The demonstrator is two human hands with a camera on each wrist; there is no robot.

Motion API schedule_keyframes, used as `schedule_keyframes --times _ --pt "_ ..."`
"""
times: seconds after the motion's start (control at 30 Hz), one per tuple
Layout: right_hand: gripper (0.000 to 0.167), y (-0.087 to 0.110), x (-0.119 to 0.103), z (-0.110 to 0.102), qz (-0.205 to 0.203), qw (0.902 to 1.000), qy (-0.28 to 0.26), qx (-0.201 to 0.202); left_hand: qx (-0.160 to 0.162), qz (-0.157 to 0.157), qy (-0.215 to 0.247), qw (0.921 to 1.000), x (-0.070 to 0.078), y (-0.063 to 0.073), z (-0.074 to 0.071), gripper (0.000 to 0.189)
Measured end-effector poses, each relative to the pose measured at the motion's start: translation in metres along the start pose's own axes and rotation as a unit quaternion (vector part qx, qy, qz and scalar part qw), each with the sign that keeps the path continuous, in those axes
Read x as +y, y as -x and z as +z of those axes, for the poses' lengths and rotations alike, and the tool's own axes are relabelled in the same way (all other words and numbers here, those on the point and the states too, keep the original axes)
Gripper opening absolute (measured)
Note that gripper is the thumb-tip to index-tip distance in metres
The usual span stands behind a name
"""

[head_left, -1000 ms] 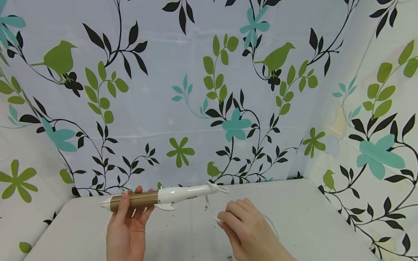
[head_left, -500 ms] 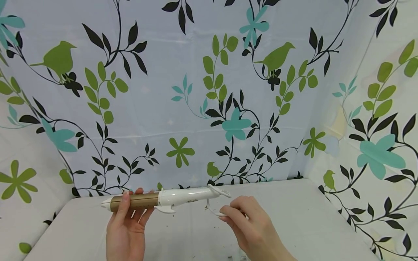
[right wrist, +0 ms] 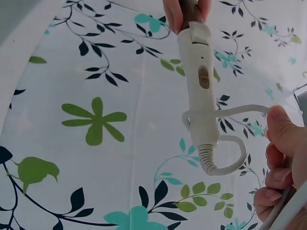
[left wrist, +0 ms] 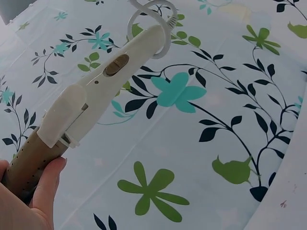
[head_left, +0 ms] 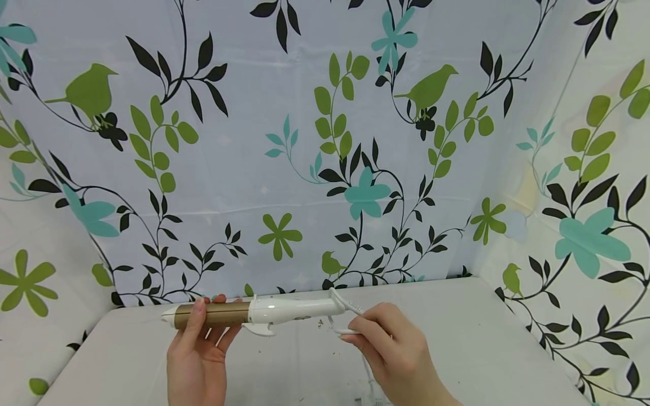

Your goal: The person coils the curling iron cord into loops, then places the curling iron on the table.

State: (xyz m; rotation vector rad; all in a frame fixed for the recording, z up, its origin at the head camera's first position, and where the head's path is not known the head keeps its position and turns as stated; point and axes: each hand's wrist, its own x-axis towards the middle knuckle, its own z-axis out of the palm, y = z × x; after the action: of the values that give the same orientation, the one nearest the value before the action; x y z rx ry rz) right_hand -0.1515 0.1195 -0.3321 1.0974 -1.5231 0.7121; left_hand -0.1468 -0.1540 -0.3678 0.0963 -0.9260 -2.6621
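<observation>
While the left hand [head_left: 197, 361] holds a curling iron [head_left: 299, 308] nearly level above a white table [head_left: 482, 338], the right hand [head_left: 398, 355] pinches its white cord [right wrist: 242, 109] near the iron's tail end. Both grips are full: the left around the brown barrel [head_left: 223, 313], the right on the cord between thumb and forefinger. Seen from the right wrist, the cord leaves the ribbed collar [right wrist: 206, 157], doubles back behind the white handle [right wrist: 197, 98] and crosses its front below the brown switch [right wrist: 204, 77], forming a single loose turn. Winding the cord appears to be the step in hand. Doing it well would call for a steady left hand, light, even tension from the right, and an easy bend at the collar, where a hard pull could strain the cord. Turns laid side by side, clear of the switch, should sit neatest.
</observation>
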Motion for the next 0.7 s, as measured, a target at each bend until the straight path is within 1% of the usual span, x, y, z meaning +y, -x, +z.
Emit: schedule_keyframes --times 0.07,0.13,0.27,0.37,0.43,0.57,0.7 --pt "0.024 0.0 0.0 0.0 -0.009 0.9999 -0.001 -0.004 0.007 0.001 -0.022 0.9997 0.0 0.0 0.001 0.015" --pt "0.024 -0.002 0.0 0.0 -0.019 0.9998 -0.003 0.001 0.008 0.0 -0.037 0.9993 0.001 0.0 0.002 0.016" --pt "0.025 -0.009 0.001 0.0 -0.041 0.9989 -0.008 0.022 0.0 -0.001 -0.059 0.9983 0.0 0.0 0.002 0.016" --pt "0.026 -0.011 0.002 0.0 -0.048 0.9983 -0.009 0.032 -0.004 -0.003 -0.071 0.9975 -0.001 -0.001 0.001 0.017" --pt "0.026 -0.011 0.002 0.0 -0.046 0.9982 -0.008 0.038 -0.006 -0.003 -0.075 0.9971 -0.002 -0.001 0.0 0.017" --pt "0.025 -0.007 0.002 -0.001 -0.026 0.9987 -0.008 0.043 -0.019 -0.002 -0.076 0.997 -0.003 -0.001 -0.001 0.015" --pt "0.024 -0.002 0.002 -0.001 0.012 0.9991 -0.019 0.036 -0.033 -0.003 -0.079 0.9963 -0.002 -0.001 -0.002 0.016"
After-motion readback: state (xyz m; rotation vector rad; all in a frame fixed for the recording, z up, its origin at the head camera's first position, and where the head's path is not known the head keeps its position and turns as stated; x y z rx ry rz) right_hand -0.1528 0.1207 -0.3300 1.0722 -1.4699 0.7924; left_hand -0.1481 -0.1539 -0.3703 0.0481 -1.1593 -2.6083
